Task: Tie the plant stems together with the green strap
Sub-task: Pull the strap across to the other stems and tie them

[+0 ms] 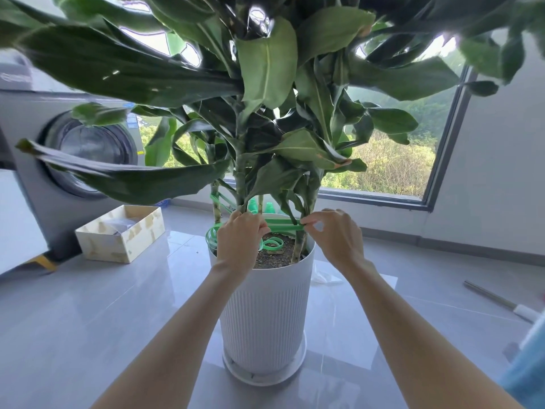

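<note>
Bare forearms reach up from six o'clock to the leafy plant [265,84] in its ribbed white pot [265,314]. Left hand [240,240] curls closed around the green strap [284,225]. At its three o'clock, right hand [336,234] pinches the taut strap against the stems [298,249]. Spare loops rest on the soil [283,258].

A grey front-loading washing machine [32,202] with a round glass door stands at the left on glossy grey floor tiles [88,320]. Just beside it lies an open, shallow cream box [100,245]. A white ribbed planter [262,314] sits in a white saucer [265,377]. Behind is a dark-framed window [442,160] showing green trees. A metal rod [486,296] lies on the floor at the right.
</note>
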Demonstrator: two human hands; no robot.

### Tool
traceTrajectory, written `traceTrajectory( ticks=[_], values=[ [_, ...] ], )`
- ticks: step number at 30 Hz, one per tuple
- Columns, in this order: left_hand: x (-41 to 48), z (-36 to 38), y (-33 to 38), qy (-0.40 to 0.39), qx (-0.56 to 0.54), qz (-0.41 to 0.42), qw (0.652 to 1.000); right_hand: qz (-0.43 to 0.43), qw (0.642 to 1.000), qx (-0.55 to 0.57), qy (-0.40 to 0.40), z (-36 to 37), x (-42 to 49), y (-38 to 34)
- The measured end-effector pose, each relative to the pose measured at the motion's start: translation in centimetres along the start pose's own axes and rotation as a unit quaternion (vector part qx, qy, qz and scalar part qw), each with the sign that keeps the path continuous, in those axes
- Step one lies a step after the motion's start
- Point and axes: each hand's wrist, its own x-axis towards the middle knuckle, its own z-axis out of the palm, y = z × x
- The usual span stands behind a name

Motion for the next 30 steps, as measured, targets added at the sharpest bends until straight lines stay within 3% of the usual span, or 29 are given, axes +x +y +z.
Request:
traceTrajectory(
  ticks=[7,30],
  values=[
    [0.2,0.2,-0.3,0.008,-0.001,0.017,1.000,-0.030,0.997,-0.073,0.005,0.3,0.2,-0.3],
    [0.6,0.3,-0.7,0.021,0.014,0.022,0.999,0.053,0.997,0.038,-0.051,1.4,0.8,-1.6]
  ],
)
